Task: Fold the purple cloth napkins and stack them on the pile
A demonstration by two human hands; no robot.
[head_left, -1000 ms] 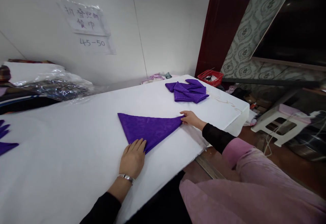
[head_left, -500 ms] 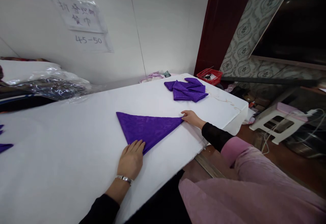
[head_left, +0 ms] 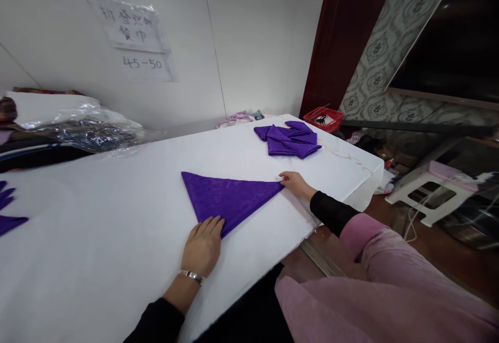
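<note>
A purple cloth napkin (head_left: 228,197), folded into a triangle, lies flat on the white-covered table (head_left: 117,239). My left hand (head_left: 202,244) rests with outstretched fingers on its near corner, pressing it down. At the right corner, my right hand (head_left: 295,183) pinches the napkin's tip between thumb and fingers. Beyond the triangle, several more purple napkins (head_left: 290,139) lie loosely folded in a heap. Other purple cloth (head_left: 11,223) with pointed folds shows at the table's left edge, cut off by the frame.
Plastic-wrapped goods (head_left: 89,130) are piled at the back left against the white wall. A red basket (head_left: 324,118) stands past the table's far right corner. To the right on the floor is a white and pink stool (head_left: 440,189) with a cable over it.
The view has shifted slightly, so everything sits a little further right. Both hands keep their places on the triangular napkin, which looks the same.
</note>
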